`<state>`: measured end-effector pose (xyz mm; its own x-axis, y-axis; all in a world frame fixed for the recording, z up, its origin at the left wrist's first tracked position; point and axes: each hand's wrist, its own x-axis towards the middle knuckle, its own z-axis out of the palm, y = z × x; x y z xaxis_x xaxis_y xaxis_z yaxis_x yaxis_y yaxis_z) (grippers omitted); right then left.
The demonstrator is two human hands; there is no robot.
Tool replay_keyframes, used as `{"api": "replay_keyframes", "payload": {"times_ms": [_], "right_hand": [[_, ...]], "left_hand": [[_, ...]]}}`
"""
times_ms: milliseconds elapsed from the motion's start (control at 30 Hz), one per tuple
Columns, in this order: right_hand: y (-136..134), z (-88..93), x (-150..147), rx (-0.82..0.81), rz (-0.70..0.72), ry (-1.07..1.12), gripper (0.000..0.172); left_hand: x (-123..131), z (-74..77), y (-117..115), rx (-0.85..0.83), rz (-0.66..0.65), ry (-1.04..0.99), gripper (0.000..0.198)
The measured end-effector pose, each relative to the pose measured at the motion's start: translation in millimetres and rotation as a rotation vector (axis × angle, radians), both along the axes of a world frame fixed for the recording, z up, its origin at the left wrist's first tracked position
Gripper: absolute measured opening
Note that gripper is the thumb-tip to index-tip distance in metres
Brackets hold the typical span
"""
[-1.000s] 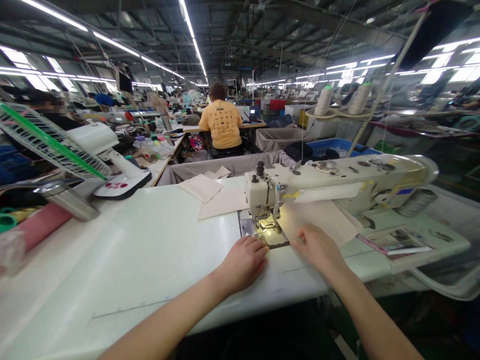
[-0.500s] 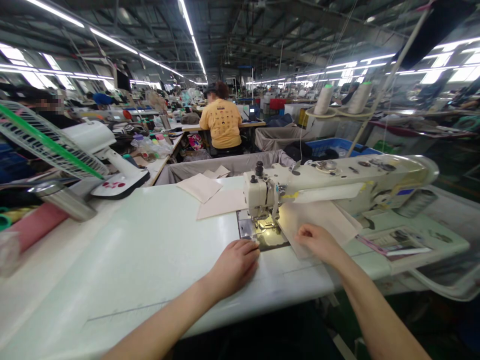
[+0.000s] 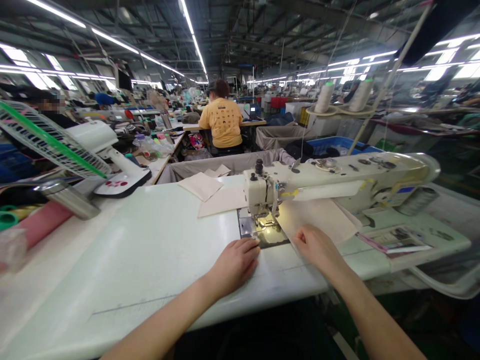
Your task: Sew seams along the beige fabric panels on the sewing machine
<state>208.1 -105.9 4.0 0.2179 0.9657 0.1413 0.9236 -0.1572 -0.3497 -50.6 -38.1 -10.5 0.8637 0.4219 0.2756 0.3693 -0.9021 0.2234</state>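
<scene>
The left hand [image 3: 234,262] and right hand [image 3: 317,245] are bare. Behind each hand a narrower wrist [image 3: 209,287] leads into a bare, smooth forearm: the left forearm [image 3: 168,316] and right forearm [image 3: 365,305] both broaden away from the hand. Below and between the hands, any clothing is lost in darkness.

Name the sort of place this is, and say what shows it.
Probably a sewing factory floor: a sewing machine stands on the near table, thread cones rise behind it, and long rows of ceiling lights run far back.
</scene>
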Motion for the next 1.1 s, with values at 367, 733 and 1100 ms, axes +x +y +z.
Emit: {"api": "replay_keyframes", "payload": {"times_ms": [367, 733, 1100], "right_hand": [[-0.5, -4.4, 0.5, 0.016, 0.003, -0.072, 0.017], [-1.2, -3.4, 0.9, 0.018, 0.028, -0.067, 0.016], [-0.1, 2.1, 2.9, -0.06, 0.01, -0.042, 0.026]], "left_hand": [[-1.3, 1.6, -1.5, -0.004, -0.004, 0.004, 0.027], [-3.1, -2.4, -0.6, -0.01, -0.012, -0.03, 0.029], [-4.3, -3.1, -1.0, -0.019, -0.011, -0.04, 0.03]]}}
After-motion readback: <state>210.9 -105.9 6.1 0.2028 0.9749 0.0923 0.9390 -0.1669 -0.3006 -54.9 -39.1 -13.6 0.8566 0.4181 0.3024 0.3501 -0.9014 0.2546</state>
